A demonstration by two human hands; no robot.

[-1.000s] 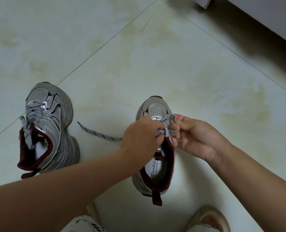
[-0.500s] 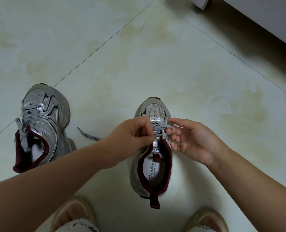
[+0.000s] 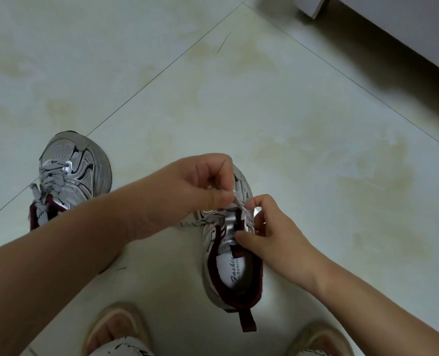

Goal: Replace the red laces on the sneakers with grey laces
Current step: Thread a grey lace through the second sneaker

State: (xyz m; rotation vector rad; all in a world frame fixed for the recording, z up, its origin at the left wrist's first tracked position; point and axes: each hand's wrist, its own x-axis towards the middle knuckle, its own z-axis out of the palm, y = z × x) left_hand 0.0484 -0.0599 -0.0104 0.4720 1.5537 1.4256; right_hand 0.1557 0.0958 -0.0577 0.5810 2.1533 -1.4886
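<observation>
Two silver sneakers with dark red lining stand on the tiled floor. The left sneaker point(image 3: 69, 173) carries a grey lace point(image 3: 50, 177) through its eyelets. The right sneaker point(image 3: 232, 273) sits in the middle, under both hands. My left hand point(image 3: 200, 183) hovers over its toe and pinches the grey lace point(image 3: 213, 217) between thumb and fingers. My right hand point(image 3: 269, 232) holds the sneaker's upper right eyelet edge, thumb on the tongue. A loose stretch of that lace trails left under my left wrist. No red lace shows.
My two feet in beige sandals point(image 3: 115, 327) point(image 3: 321, 340) are at the bottom edge. A white cabinet point(image 3: 393, 27) with a dark shadow below it stands at the top right. Pale tiles spread around the sneakers.
My left hand rose over the toe, pulling the lace up. My right hand dropped to the collar and tongue. The camera tilted down, showing more of my feet.
</observation>
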